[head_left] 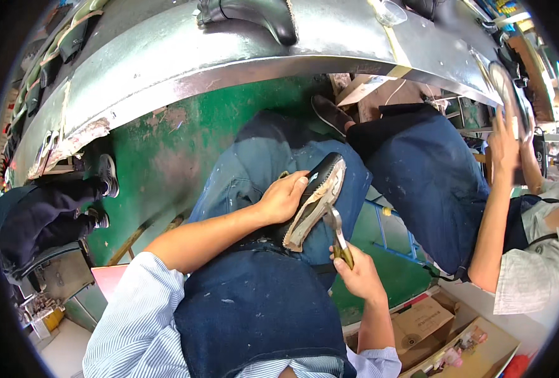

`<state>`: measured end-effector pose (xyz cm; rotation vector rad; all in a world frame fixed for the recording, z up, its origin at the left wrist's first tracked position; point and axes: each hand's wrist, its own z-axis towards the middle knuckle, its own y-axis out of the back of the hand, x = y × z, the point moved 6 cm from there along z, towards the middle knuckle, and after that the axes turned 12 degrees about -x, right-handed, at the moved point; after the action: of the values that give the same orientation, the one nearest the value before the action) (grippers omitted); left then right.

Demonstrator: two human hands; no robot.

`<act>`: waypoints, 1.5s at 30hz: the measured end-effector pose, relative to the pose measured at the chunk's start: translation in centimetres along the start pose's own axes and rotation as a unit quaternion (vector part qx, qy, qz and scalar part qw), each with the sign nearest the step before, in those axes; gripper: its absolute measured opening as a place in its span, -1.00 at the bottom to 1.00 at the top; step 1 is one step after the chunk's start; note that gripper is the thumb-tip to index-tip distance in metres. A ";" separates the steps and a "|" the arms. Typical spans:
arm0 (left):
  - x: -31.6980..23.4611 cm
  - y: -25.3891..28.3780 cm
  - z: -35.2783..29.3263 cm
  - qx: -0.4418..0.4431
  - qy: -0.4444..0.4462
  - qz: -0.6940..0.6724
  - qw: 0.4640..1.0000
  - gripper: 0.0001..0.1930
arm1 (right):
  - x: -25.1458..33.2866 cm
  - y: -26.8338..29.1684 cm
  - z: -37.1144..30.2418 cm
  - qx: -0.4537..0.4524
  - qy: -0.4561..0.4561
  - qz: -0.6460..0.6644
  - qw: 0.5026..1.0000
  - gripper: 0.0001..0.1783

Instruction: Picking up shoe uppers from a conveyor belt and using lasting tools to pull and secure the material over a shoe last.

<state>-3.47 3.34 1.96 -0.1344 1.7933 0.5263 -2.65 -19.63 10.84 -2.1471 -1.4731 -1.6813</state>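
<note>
The left hand (284,198), fingers partly hidden, clasped a black unsoled shoe (319,203); the right hand (361,272) curled its fingers around the yellowish handle (344,255) of a metal-headed hand tool (337,223).

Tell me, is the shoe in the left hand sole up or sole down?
Sole up: the shoe shows its pale, rough underside on top, with the left hand gripping its black side.

Metal table (147,57) with a black boot (264,16)
Right of the boot: a clear plastic cup (391,12).
</note>
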 end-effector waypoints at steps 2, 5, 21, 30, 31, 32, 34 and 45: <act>0.0 0.1 0.0 -0.024 -0.018 0.001 1.000 -0.55 | 1.1 0.5 0.5 -0.001 0.002 -0.008 1.000 -0.53; -0.6 0.3 -0.2 -0.028 -0.044 0.010 0.999 -0.58 | 2.2 0.8 1.5 -0.005 0.041 -0.059 0.997 -0.50; -2.5 0.6 0.8 0.122 0.087 -0.206 0.967 -0.11 | 0.0 -4.2 3.5 -0.119 -0.039 -0.006 0.992 -0.60; -2.9 -0.8 0.3 0.061 -0.007 0.089 0.994 -0.05 | 3.7 3.3 5.4 -0.168 0.180 -0.309 0.919 -0.52; -3.2 -0.9 0.3 0.049 -0.022 0.108 0.993 -0.07 | 3.6 3.5 5.8 -0.149 0.186 -0.300 0.924 -0.48; -3.6 -1.2 0.0 0.049 -0.020 0.107 0.993 -0.07 | 3.6 4.0 5.9 -0.147 0.185 -0.300 0.924 -0.48; -3.9 -0.8 -0.5 0.013 -0.027 0.174 0.984 -0.14 | 3.5 4.0 6.5 -0.066 0.134 -0.232 0.961 -0.57; -4.1 -0.1 -1.6 -0.059 -0.154 0.138 0.977 -0.32 | 0.2 0.5 8.3 0.093 -0.085 0.089 0.988 -0.77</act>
<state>-3.65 1.85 6.07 0.1134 1.4842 0.8071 3.77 -15.28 7.85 -2.2893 -1.3641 -1.2787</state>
